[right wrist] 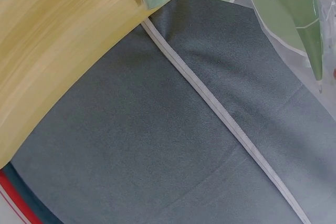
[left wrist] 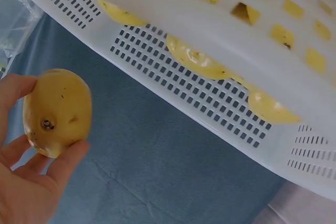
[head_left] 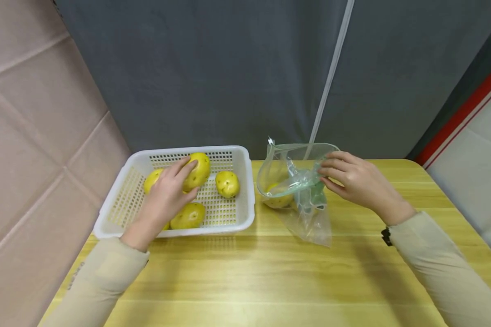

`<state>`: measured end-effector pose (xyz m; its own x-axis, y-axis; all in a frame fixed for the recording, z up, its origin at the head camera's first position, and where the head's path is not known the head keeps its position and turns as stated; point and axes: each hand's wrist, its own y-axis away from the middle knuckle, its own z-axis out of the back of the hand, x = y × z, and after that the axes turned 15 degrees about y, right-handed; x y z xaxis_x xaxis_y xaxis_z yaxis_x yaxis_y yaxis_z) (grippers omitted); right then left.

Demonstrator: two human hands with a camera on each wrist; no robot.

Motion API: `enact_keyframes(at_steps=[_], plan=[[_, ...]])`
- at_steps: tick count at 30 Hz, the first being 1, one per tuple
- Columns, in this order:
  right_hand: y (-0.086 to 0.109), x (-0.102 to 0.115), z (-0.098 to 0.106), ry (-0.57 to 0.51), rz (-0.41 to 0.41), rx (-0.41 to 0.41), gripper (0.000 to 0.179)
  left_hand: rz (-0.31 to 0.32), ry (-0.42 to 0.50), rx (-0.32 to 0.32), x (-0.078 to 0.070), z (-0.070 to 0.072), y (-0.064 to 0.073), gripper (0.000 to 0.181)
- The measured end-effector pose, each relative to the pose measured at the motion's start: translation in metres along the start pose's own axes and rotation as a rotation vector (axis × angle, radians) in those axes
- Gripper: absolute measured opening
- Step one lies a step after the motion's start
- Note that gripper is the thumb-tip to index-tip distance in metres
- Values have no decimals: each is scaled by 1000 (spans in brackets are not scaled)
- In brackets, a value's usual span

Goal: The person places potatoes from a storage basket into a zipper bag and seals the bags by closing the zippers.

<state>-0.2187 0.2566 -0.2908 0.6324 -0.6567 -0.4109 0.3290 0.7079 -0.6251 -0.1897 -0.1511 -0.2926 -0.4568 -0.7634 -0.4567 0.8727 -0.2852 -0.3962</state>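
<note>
My left hand (head_left: 163,197) grips a yellow potato (head_left: 199,172) above the white plastic basket (head_left: 249,204). The left wrist view shows the fingers and thumb around this potato (left wrist: 60,108), lifted past the basket rim. Several more potatoes lie in the basket, among them a small one (head_left: 227,184) on the right and one (head_left: 189,215) near the front wall. To the basket's right stands a clear zip bag (head_left: 315,229) with green print, its mouth wide, a potato (head_left: 279,200) visible inside. The right hand (head_left: 353,181) holds the right edge of its mouth; the right wrist view misses this hand.
Everything stands on a wooden table (head_left: 270,281). A dark grey cloth partition (head_left: 212,77) rises behind it, with a pale strip (head_left: 333,68) running down. A padded beige wall (head_left: 37,150) borders the left; a white and red panel (head_left: 470,113) is at the right.
</note>
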Motion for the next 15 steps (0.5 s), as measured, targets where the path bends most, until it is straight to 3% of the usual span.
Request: enact_keyframes(at_steps=[8, 15], plan=[[0, 0, -1, -3, 5, -15, 51, -90, 42, -54, -10, -6, -5, 60], [-1, -1, -2, -2, 12, -17, 52, -128, 93, -50, -26, -13, -9, 60]])
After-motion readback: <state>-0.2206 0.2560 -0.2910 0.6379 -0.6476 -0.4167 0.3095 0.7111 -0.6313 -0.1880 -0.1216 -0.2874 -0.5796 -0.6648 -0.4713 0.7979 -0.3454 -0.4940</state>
